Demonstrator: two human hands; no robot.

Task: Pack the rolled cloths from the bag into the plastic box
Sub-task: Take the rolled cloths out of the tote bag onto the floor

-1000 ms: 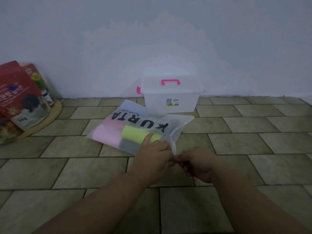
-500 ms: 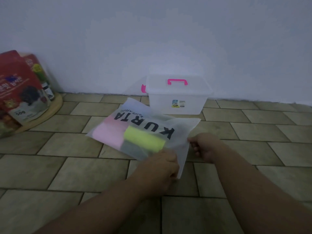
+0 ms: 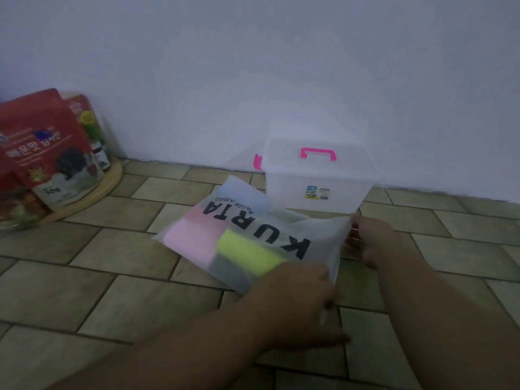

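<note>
1. Head view: your left hand [image 3: 298, 299] is on the near corner of the frosted bag [image 3: 323, 235], at its right-hand edge. The fingers are curled over that edge and grip it.
2. Your right hand [image 3: 371, 240] is at the far corner of the same edge, fingers bent and pinching the plastic. The two hands are well apart along the edge.
3. The bag lies on the tiled floor [image 3: 112, 291], printed with "KURTA" in dark letters, its left end pointing away from you.
4. Inside it you can see three rolled cloths through the plastic: a pink cloth [image 3: 194, 237] at the left, a yellow cloth [image 3: 247, 254] beside it, and a grey cloth [image 3: 230, 277] nearest you, touching the yellow one.
5. The plastic box [image 3: 315, 187] stands just behind the bag, against the wall [image 3: 281, 66]. Its lid is on, with a pink handle [image 3: 318, 153] on top.
6. Far left, red packets [image 3: 47, 153] lean on a round wooden board [image 3: 95, 190] by the wall.
</note>
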